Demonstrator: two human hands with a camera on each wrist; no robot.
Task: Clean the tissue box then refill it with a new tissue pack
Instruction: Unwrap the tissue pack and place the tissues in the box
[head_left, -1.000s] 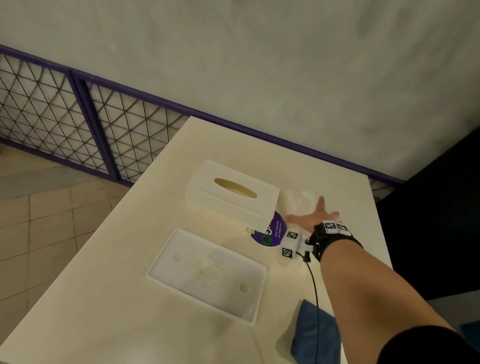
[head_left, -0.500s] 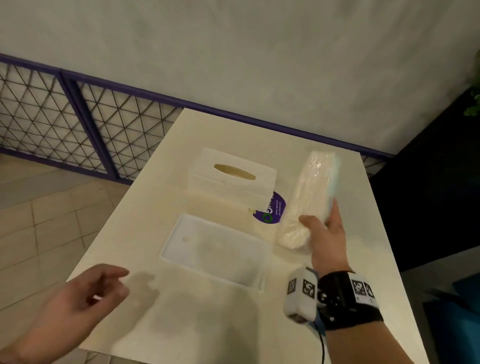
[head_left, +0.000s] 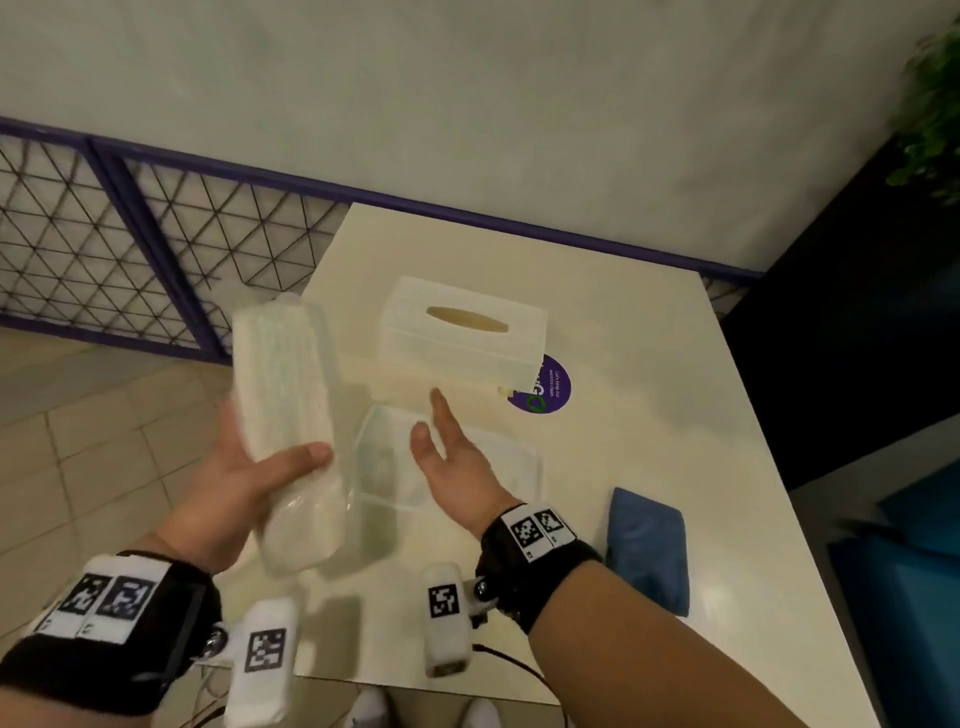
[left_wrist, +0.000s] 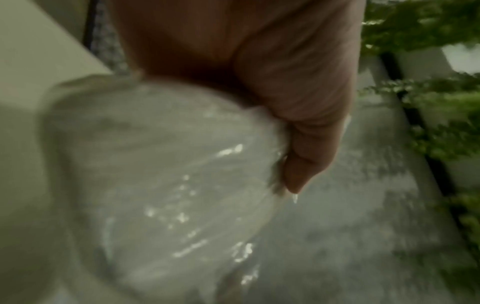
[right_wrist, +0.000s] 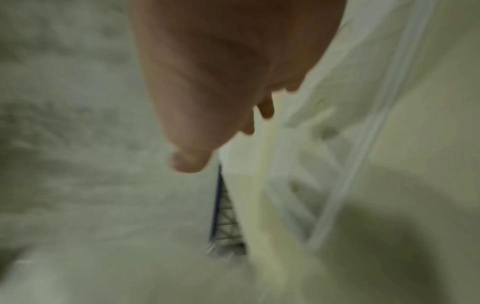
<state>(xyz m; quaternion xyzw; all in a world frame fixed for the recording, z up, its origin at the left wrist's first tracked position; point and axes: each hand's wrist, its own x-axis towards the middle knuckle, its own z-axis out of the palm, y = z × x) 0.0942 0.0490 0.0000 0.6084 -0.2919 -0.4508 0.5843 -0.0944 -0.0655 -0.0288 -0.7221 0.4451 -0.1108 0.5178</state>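
Observation:
My left hand (head_left: 260, 467) grips a long tissue pack (head_left: 288, 415) wrapped in clear plastic, holding it up above the table's left edge. In the left wrist view the thumb presses into the shiny tissue pack (left_wrist: 161, 174). My right hand (head_left: 447, 452) hovers open, empty, over the white base tray (head_left: 514, 467) of the box. Behind it the white tissue box cover (head_left: 462, 343) with an oval slot stands on the cream table (head_left: 649, 415). The right wrist view is blurred; my right hand (right_wrist: 221, 127) shows relaxed fingers above the tray (right_wrist: 298, 195).
A folded blue cloth (head_left: 649, 551) lies near the table's right front edge. A purple round sticker (head_left: 550, 389) sits right of the box cover. A purple-framed mesh fence (head_left: 130, 249) runs behind and left; tiled floor lies below. A plant (head_left: 930, 104) shows at top right.
The tissue pack passed from my right hand into my left hand and moved left of the tray. My right hand let go and now hangs open above the tray.

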